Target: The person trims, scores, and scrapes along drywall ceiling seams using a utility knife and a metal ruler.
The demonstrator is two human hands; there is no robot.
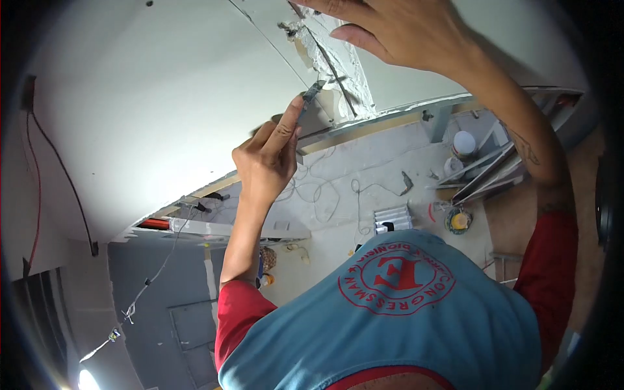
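Note:
Raised in front of me, my left hand grips a narrow bladed tool, with the index finger stretched along it. Its exact kind is unclear. The tip is at a rough white compound-covered strip on the white board surface; whether it touches cannot be told. Dark gaps and torn, flaking patches run through that strip. My right hand lies open close to the board on the strip's right side, fingers pointing left. Its upper part is cut off by the frame's top edge.
Below the board's edge, the floor holds loose cables, a power tool, a white bucket and a round container with yellow contents. Red and black wires hang at the left. A lit lamp shines at bottom left.

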